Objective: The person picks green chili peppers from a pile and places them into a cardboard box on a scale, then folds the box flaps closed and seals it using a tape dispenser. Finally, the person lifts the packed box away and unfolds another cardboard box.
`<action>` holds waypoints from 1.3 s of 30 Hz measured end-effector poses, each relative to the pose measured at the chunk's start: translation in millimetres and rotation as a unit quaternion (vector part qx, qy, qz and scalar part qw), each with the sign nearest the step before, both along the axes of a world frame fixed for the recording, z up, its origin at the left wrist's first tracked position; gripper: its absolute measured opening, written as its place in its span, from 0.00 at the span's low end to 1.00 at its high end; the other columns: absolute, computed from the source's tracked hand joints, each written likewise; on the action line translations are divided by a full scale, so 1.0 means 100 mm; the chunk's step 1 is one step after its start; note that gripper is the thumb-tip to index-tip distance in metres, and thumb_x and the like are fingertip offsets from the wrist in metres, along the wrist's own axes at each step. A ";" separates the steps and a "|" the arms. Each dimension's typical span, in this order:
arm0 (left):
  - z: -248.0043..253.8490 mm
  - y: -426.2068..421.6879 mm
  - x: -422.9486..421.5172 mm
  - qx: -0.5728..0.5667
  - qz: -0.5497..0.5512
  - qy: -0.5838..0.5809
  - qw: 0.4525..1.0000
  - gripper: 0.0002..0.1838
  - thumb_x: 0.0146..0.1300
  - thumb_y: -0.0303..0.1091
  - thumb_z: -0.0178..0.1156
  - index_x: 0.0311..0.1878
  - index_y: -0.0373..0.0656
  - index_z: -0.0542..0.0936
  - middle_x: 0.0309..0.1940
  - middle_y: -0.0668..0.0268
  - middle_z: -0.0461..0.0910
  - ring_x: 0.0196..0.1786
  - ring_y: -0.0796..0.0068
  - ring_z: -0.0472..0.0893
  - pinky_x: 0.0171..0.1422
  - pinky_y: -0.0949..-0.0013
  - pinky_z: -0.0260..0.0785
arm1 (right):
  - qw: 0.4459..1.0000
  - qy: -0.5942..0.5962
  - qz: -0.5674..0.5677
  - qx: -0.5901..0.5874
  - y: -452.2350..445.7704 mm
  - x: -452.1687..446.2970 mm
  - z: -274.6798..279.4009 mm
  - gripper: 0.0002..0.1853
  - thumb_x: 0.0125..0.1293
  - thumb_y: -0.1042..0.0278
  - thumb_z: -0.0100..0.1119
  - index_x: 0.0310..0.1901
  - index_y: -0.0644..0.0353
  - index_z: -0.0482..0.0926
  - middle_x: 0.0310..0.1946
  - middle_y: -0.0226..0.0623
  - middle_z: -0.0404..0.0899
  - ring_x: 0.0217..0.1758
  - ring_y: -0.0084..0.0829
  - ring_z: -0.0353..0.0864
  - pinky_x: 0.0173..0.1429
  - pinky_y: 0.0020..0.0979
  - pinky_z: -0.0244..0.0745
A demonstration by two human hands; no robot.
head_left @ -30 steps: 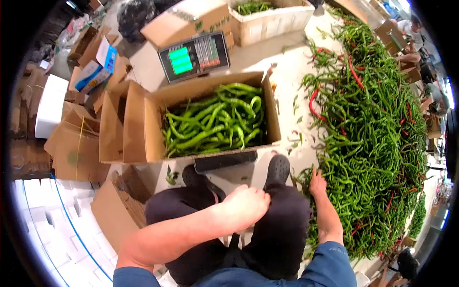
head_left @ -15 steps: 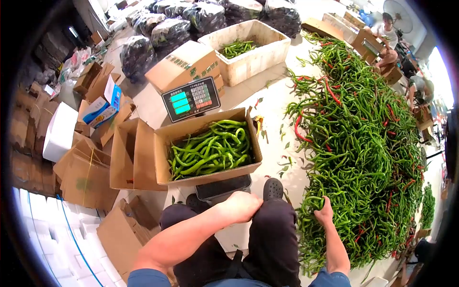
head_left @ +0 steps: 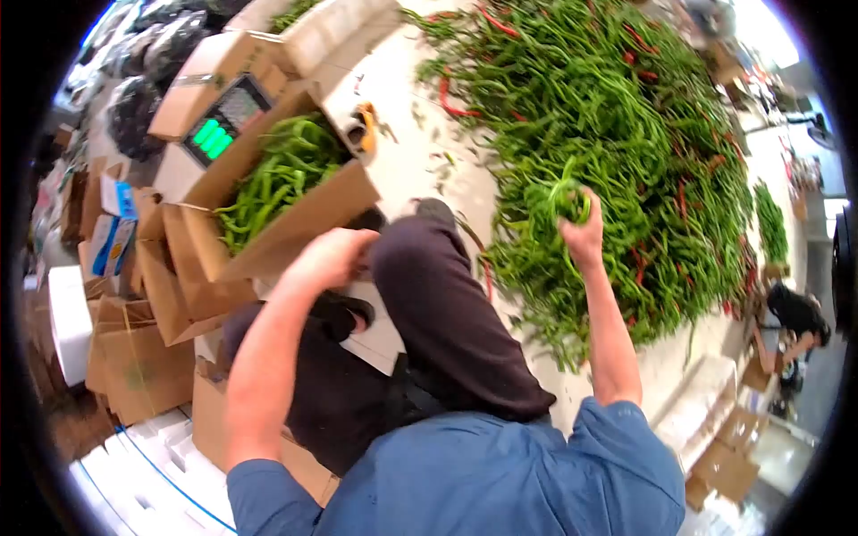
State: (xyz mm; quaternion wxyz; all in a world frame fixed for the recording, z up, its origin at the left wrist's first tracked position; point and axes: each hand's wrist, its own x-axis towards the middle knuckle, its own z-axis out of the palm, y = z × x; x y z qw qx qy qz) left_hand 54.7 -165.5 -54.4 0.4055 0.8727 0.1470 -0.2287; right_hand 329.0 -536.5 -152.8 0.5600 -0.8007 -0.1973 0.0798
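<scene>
My right hand point(head_left: 584, 229) is closed around a small bunch of long green chili peppers point(head_left: 563, 196), held over the large pepper pile point(head_left: 617, 152). Some red peppers are mixed into that pile. My left hand point(head_left: 338, 257) is beside my bent knee, close to the near wall of an open cardboard box point(head_left: 308, 219). Its fingers are blurred and partly hidden, so I cannot make out their grip. Green peppers point(head_left: 281, 174) lie inside this box. Behind the box, a scale display point(head_left: 228, 121) glows green.
A closed carton point(head_left: 210, 76) and a white foam box point(head_left: 335, 36) stand beyond the scale. Empty cartons point(head_left: 134, 357) and white blocks point(head_left: 147, 464) are at lower left. Black bags point(head_left: 134, 116) lie at upper left. Another person point(head_left: 791, 317) bends at far right.
The view has turned and shifted toward the right. My right hand has risen off the pile with peppers in it. My left hand has moved from over the knee to its left side.
</scene>
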 end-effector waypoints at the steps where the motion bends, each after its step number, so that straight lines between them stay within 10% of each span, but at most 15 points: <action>1: -0.06 0.05 -0.03 0.018 -0.010 -0.020 1.000 0.25 0.53 0.23 0.67 0.58 0.46 0.81 0.38 0.52 0.85 0.45 0.45 0.83 0.49 0.51 0.76 | 0.997 0.048 -0.023 0.049 -0.07 0.07 0.15 0.37 0.56 0.82 0.68 0.69 0.62 0.67 0.58 0.40 0.77 0.58 0.33 0.79 0.63 0.33 0.77; 8: 0.03 0.03 -0.12 0.080 -0.034 -0.003 0.996 0.18 0.67 0.37 0.66 0.58 0.46 0.81 0.38 0.51 0.85 0.45 0.44 0.83 0.49 0.50 0.74 | 0.975 0.089 -0.028 0.203 -0.41 0.32 1.24 0.41 0.52 0.77 0.76 0.69 0.63 0.68 0.50 0.33 0.81 0.50 0.28 0.82 0.57 0.30 0.80; 22: 0.21 0.05 -0.28 0.155 -0.027 -0.022 0.987 0.24 0.70 0.43 0.65 0.65 0.43 0.79 0.49 0.49 0.86 0.55 0.46 0.83 0.59 0.51 0.75 | 0.960 0.108 0.062 0.251 0.70 0.24 2.87 0.16 0.63 0.74 0.64 0.52 0.69 0.81 0.39 0.42 0.86 0.38 0.33 0.87 0.43 0.36 0.87; 24: 0.25 0.06 -0.34 0.157 -0.028 -0.016 0.987 0.25 0.71 0.46 0.64 0.65 0.44 0.79 0.52 0.48 0.84 0.58 0.45 0.81 0.61 0.49 0.74 | 0.952 0.130 0.124 0.250 1.05 0.22 2.94 0.33 0.65 0.73 0.63 0.72 0.68 0.68 0.48 0.40 0.85 0.46 0.31 0.87 0.54 0.34 0.86; 37: 0.18 0.24 -0.66 0.108 0.000 -0.101 0.989 0.18 0.68 0.45 0.64 0.49 0.38 0.82 0.42 0.49 0.86 0.49 0.47 0.86 0.54 0.49 0.78 | 0.914 0.052 0.391 0.092 3.87 -1.00 3.03 0.31 0.61 0.73 0.65 0.68 0.65 0.72 0.40 0.33 0.84 0.35 0.20 0.82 0.31 0.21 0.73; 39: 0.17 0.25 -0.62 0.096 -0.017 -0.104 0.990 0.18 0.68 0.45 0.64 0.47 0.37 0.83 0.40 0.53 0.88 0.48 0.50 0.87 0.53 0.51 0.79 | 0.904 0.007 0.422 0.071 4.19 -1.22 2.93 0.33 0.57 0.79 0.71 0.66 0.65 0.73 0.48 0.40 0.86 0.43 0.30 0.87 0.45 0.28 0.82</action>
